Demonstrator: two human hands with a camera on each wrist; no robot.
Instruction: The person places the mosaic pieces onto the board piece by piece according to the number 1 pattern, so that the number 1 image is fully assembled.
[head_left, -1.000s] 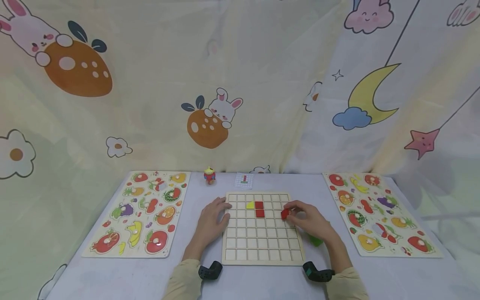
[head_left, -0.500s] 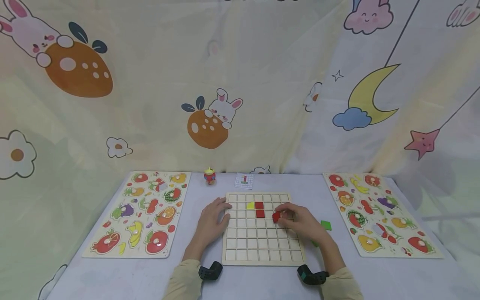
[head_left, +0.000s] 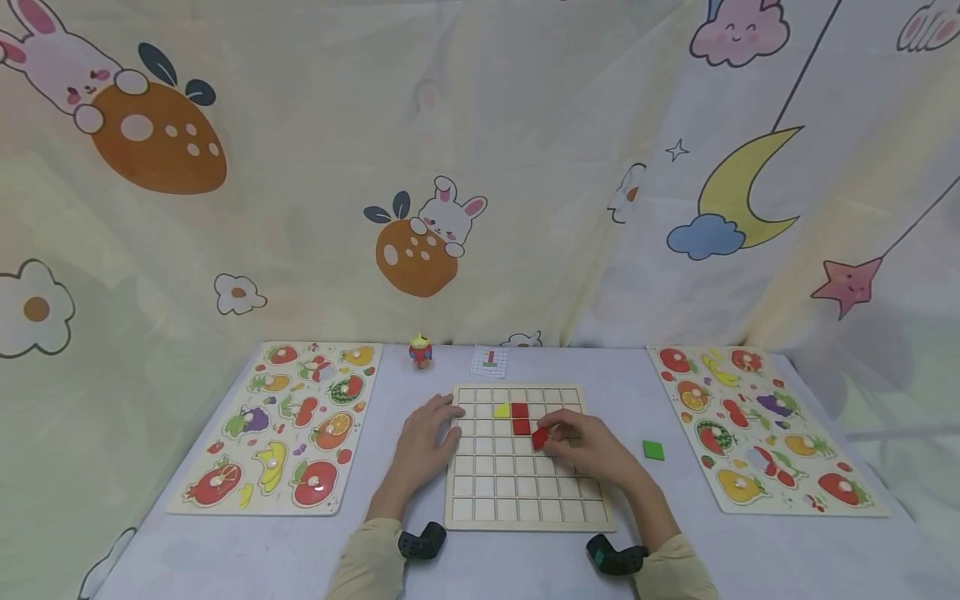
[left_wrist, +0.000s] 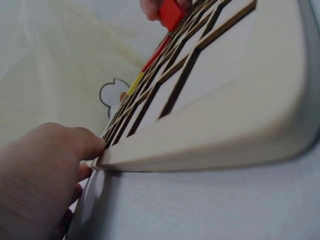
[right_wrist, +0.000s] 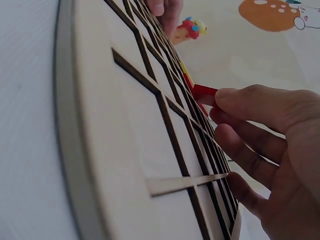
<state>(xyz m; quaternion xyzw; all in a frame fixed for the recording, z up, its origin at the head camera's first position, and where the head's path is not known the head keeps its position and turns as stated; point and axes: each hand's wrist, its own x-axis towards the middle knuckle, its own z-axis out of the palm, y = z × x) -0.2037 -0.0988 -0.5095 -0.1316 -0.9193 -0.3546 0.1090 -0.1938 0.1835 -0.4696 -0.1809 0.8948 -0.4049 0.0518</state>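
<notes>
A wooden grid board [head_left: 483,487] lies on the table between the two hands. My left hand [head_left: 427,437] rests along its left edge, thumb touching the rim, as the left wrist view shows. Between thumb and fingers, my right hand [head_left: 588,446] pinches a red square tile [head_left: 539,438]. That tile [right_wrist: 205,93] is tilted, just above the grid in the right wrist view. Two red tiles [head_left: 521,427] sit one below the other in the board's upper cells, up and left of the held one. A yellow tile [head_left: 502,411] lies left of the upper red one.
A green square tile [head_left: 653,451] lies right of the board. Behind the board are a small printed card [head_left: 490,362] and a toy figure [head_left: 421,353]. Fruit puzzle boards flank it, one at left [head_left: 300,450], one at right [head_left: 810,421]. A printed curtain hangs behind.
My right hand has moved left across the board with the red tile, towards the two placed red ones. The green tile at the right has come into view. My left hand has stayed put.
</notes>
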